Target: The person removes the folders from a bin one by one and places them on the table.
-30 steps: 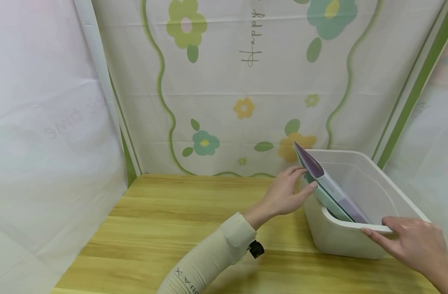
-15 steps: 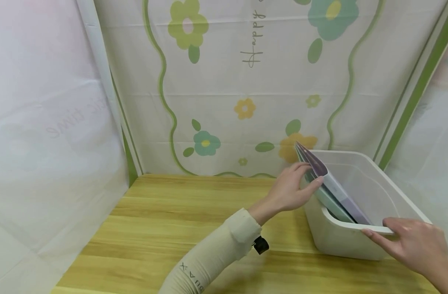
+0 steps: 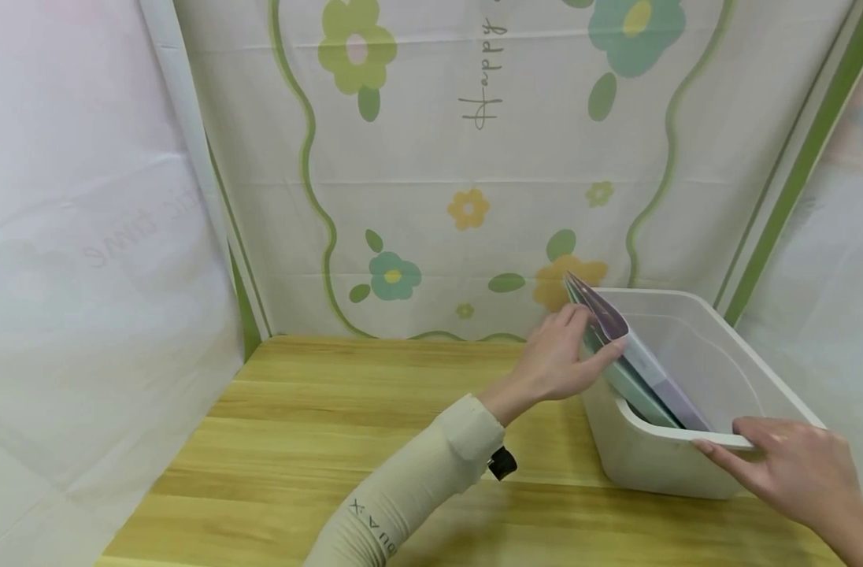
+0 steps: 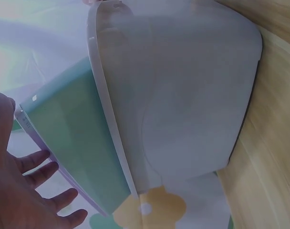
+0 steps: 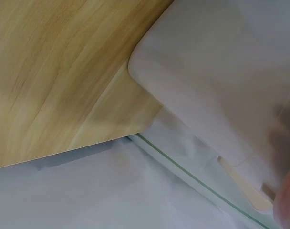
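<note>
A white plastic bin stands at the right of the table. Two folders lean in it, tilted with their upper ends over its left rim: a purple folder with a pale spine and a mint-green folder against its left side. My left hand holds the purple folder near its upper end, thumb at the spine and fingers at the cover edge. In the left wrist view its spread fingers meet the purple edge, beyond the green cover. My right hand grips the bin's near rim, thumb outside; its curled fingers are partly hidden.
The wood-grain table extends left of the bin. A flower-printed white cloth hangs behind it, close to the bin's back. Pale cloth walls enclose both sides. The table's edge shows near the bin in the right wrist view.
My left thumb has moved from the green folder's edge onto the purple folder's spine. The purple folder has parted slightly from the green one. My right hand stays on the rim.
</note>
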Demonstrator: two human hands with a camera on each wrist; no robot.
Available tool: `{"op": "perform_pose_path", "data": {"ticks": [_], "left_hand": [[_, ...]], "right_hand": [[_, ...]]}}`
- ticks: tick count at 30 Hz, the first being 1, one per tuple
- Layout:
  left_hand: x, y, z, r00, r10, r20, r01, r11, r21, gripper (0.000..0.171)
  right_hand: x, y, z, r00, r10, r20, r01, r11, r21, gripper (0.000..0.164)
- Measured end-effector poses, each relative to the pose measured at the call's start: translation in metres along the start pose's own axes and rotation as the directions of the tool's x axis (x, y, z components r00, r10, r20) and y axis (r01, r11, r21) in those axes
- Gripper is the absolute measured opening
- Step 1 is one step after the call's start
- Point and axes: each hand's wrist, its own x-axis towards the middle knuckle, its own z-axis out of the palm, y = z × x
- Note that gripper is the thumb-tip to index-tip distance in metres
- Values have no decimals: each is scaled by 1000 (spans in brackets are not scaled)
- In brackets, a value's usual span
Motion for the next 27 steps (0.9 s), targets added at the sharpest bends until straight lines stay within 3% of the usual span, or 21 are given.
{"op": "perform_pose_path", "data": {"ticks": [14,27], "left_hand": [[10,11,-6,999,40,33,-41,998,43,59],[18,33,-18,999,-4,43,8,996,-94,56]], "right_hand": [[1,-4,-4,1000,1,-1,-1,1000,9,60],[-2,-2,-3,1000,5,10,-5,1000,12,59]]}}
